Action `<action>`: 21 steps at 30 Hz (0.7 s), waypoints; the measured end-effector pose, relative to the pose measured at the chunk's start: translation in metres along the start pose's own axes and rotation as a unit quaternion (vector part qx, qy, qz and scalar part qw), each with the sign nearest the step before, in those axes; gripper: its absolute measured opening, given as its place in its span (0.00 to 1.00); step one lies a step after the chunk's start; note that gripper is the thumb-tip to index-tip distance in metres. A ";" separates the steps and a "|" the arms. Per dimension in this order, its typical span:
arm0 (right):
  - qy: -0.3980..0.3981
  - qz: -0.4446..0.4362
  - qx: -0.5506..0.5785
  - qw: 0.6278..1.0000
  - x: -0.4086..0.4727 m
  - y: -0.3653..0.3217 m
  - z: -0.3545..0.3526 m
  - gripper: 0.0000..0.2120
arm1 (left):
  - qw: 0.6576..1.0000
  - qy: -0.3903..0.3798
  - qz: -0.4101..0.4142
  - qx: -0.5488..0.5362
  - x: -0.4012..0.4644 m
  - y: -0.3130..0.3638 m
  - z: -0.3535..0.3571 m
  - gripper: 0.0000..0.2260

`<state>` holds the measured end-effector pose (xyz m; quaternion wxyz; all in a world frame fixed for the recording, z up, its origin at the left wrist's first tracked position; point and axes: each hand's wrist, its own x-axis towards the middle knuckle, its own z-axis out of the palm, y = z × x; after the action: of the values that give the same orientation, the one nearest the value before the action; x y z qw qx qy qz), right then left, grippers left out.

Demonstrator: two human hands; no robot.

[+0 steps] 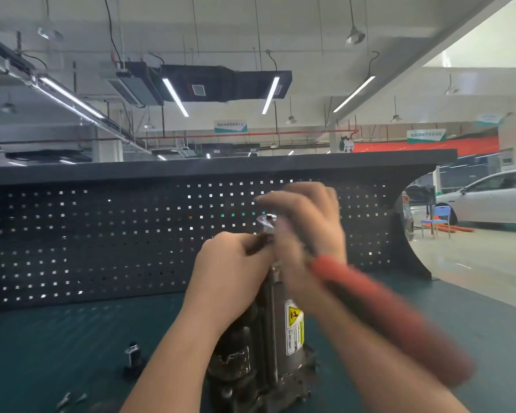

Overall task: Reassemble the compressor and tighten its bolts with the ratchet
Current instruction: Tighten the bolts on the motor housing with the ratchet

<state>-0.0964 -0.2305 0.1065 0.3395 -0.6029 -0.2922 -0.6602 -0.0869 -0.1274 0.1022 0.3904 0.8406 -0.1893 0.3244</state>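
Green-topped workbench [57, 338] with black pegboard behind; near its front edge stands the grey metal compressor [268, 332]. Left hand [230, 263] pinches its top, right hand [307, 234] grips the blurred red-handled ratchet [370, 299]: bolt-tightening, I judge; next, steady swings

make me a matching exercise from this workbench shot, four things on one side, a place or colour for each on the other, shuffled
Things:
1. ratchet
2. compressor
3. socket
4. chair

Places or colours:
A. standing on the green bench top, left of the left forearm
B. blue, on the shop floor near the white car
C. red handle, blurred, running toward the lower right
D. upright between the forearms, with a yellow warning label

Pairs: 1-C, 2-D, 3-A, 4-B
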 end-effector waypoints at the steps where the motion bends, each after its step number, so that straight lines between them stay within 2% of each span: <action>1: 0.027 0.083 0.054 0.995 0.002 0.008 -0.006 0.12 | 0.998 -0.012 0.024 -0.062 0.000 -0.005 -0.008 0.09; 3: 0.055 0.254 0.172 0.950 0.006 0.016 -0.010 0.15 | 0.994 -0.017 0.068 -0.084 0.003 -0.012 -0.014 0.06; 4: 0.058 0.300 0.201 0.931 0.008 0.017 -0.010 0.18 | 0.992 -0.006 0.084 -0.092 0.002 -0.013 -0.012 0.04; 5: 0.057 0.298 0.194 0.933 0.007 0.015 -0.008 0.20 | 0.991 0.009 0.093 -0.097 0.001 -0.013 -0.011 0.05; 7: 0.030 0.207 0.114 0.971 0.007 0.004 -0.002 0.23 | 0.992 0.035 0.071 -0.099 0.002 -0.009 -0.007 0.08; 9: -0.040 0.075 -0.035 0.996 0.009 -0.013 0.008 0.20 | 0.995 0.065 0.018 -0.067 0.009 -0.010 0.003 0.17; 11: -0.093 -0.049 -0.143 0.984 0.005 -0.021 0.014 0.14 | 0.997 0.075 -0.013 -0.022 0.014 -0.009 0.008 0.15; 13: -0.120 -0.056 -0.132 0.982 0.006 -0.021 0.011 0.15 | 0.998 0.067 0.001 0.011 0.013 -0.010 0.006 0.15; 14: -0.118 -0.027 -0.099 0.988 0.008 -0.016 0.007 0.15 | 0.998 0.054 0.026 0.020 0.011 -0.010 0.003 0.17; 16: -0.058 0.073 0.002 0.996 0.013 -0.001 -0.006 0.12 | 0.998 0.021 0.051 -0.027 0.006 -0.009 -0.005 0.14; 17: -0.018 0.141 0.056 0.988 0.015 0.008 -0.013 0.11 | 0.996 0.007 0.056 -0.067 0.005 -0.010 -0.008 0.12; 19: 0.022 0.278 0.139 0.950 0.016 0.020 -0.018 0.15 | 0.993 -0.003 0.062 -0.096 0.002 -0.011 -0.007 0.10; 21: 0.039 0.329 0.178 0.927 0.014 0.021 -0.013 0.19 | 0.993 0.007 0.060 -0.106 0.002 -0.011 -0.006 0.08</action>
<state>-0.0880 -0.2547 0.1183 0.6506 -0.5686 -0.1771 -0.4713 -0.0816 -0.1161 0.1010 0.4580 0.7793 -0.2702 0.3314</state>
